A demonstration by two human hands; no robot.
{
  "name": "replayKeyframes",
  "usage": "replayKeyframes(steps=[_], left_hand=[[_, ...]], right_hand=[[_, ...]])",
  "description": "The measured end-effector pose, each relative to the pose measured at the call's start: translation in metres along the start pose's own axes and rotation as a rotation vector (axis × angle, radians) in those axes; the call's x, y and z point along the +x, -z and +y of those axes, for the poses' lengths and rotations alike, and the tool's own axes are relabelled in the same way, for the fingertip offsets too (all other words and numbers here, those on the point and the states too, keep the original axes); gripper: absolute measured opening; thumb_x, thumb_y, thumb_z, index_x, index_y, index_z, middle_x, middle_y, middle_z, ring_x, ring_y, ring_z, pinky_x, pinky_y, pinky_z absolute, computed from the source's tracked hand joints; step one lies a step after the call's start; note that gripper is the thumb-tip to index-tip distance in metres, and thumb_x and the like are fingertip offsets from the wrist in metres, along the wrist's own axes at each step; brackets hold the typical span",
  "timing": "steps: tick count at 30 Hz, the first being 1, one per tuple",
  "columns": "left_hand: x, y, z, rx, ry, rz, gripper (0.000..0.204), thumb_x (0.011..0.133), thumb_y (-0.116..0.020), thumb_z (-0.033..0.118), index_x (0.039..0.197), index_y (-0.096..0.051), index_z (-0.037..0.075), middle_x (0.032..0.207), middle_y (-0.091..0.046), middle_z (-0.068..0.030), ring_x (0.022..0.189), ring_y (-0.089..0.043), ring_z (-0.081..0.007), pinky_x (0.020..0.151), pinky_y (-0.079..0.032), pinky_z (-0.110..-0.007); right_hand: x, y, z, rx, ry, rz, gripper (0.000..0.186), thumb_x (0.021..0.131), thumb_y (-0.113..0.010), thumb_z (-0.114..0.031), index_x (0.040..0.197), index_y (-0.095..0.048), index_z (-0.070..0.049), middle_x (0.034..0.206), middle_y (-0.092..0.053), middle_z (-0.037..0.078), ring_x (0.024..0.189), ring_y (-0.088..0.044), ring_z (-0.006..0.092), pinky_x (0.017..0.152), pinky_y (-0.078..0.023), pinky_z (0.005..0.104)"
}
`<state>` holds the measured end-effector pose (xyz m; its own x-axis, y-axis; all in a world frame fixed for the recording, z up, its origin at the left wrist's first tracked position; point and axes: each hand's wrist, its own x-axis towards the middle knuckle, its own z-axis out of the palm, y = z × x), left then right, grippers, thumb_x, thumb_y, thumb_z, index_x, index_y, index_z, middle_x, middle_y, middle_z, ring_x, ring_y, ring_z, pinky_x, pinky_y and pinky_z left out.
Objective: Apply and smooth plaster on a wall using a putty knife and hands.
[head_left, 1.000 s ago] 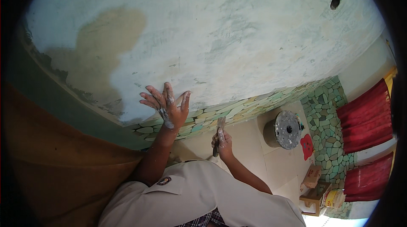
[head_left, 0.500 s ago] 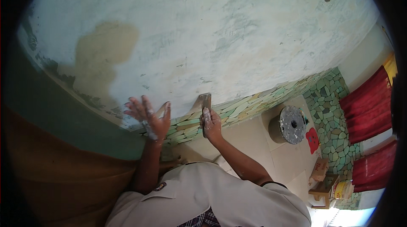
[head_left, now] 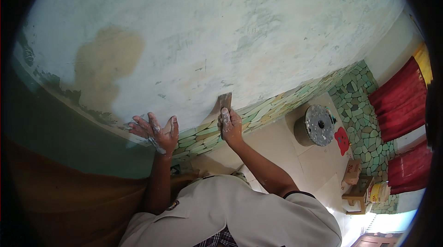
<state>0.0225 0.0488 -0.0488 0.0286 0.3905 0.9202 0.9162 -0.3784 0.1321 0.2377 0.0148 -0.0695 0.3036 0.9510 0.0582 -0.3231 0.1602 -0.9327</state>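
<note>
My right hand is wrapped round a putty knife, thumb along it. Its flat blade points up and lies at the lower part of the whitish, patchy wall. To the left, my left hand is raised with fingers spread, near the wall's lower edge. White paste is smeared over its palm, wrist and fingers, and it holds nothing. Smears also mark my right thumb and knuckles. Small chipped spots show on the wall close to the blade, and a tan patch lies further left.
Green pebble-pattern tiling runs below the wall. On the tiled floor at the right stands a round drum with a speckled grey top, beside a red mat. A wooden stool, cardboard box and red curtains are further right. Brown cloth hangs left.
The putty knife and my right hand are slightly higher against the wall. My left hand has shifted a little left, fingers still spread. The whole view has tilted slightly.
</note>
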Motion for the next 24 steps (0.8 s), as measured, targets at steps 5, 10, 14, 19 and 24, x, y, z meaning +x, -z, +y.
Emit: replayKeyframes(steps=[5, 10, 14, 19, 24], left_hand=[[-0.001, 0.001, 0.001, -0.017, 0.012, -0.008, 0.086, 0.079, -0.068, 0.038, 0.147, -0.023, 0.012, 0.153, -0.001, -0.0244, 0.139, 0.011, -0.0456, 0.105, 0.007, -0.065], [-0.002, 0.002, 0.0, -0.025, 0.009, -0.021, 0.085, 0.079, -0.068, 0.037, 0.147, -0.023, 0.013, 0.153, 0.0, -0.0248, 0.139, 0.011, -0.0455, 0.105, 0.007, -0.065], [-0.002, 0.003, 0.0, -0.04, 0.015, -0.029, 0.083, 0.08, -0.067, 0.036, 0.147, -0.023, 0.013, 0.153, 0.0, -0.0246, 0.139, 0.012, -0.0449, 0.104, 0.007, -0.065], [-0.001, 0.003, 0.001, -0.049, 0.0, -0.033, 0.082, 0.08, -0.067, 0.035, 0.147, -0.024, 0.013, 0.153, 0.001, -0.0249, 0.139, 0.012, -0.0449, 0.104, 0.007, -0.065], [-0.003, 0.004, 0.0, -0.041, 0.009, -0.045, 0.081, 0.08, -0.066, 0.034, 0.146, -0.024, 0.012, 0.152, 0.001, -0.0255, 0.139, 0.012, -0.0452, 0.104, 0.008, -0.065]], right_hand=[[0.001, 0.003, 0.012, -0.02, 0.022, -0.019, 0.027, 0.097, -0.051, -0.029, 0.077, -0.047, -0.01, 0.06, -0.043, -0.004, 0.05, -0.04, 0.0053, 0.046, -0.035, 0.0223], [-0.006, -0.003, 0.018, -0.047, -0.047, -0.001, 0.028, 0.097, -0.051, -0.03, 0.077, -0.047, -0.01, 0.06, -0.043, -0.004, 0.05, -0.04, 0.0059, 0.046, -0.035, 0.0229], [-0.001, -0.017, 0.001, 0.001, 0.03, -0.016, 0.027, 0.096, -0.051, -0.032, 0.08, -0.048, -0.01, 0.061, -0.044, -0.004, 0.05, -0.041, 0.0058, 0.046, -0.035, 0.0221], [-0.007, -0.007, 0.022, 0.02, -0.045, -0.043, 0.027, 0.096, -0.051, -0.034, 0.081, -0.048, -0.011, 0.061, -0.045, -0.004, 0.05, -0.042, 0.0058, 0.046, -0.037, 0.0216], [0.002, -0.023, -0.003, -0.013, 0.044, -0.051, 0.027, 0.096, -0.051, -0.034, 0.082, -0.047, -0.012, 0.062, -0.045, -0.004, 0.05, -0.042, 0.0056, 0.046, -0.036, 0.0215]])
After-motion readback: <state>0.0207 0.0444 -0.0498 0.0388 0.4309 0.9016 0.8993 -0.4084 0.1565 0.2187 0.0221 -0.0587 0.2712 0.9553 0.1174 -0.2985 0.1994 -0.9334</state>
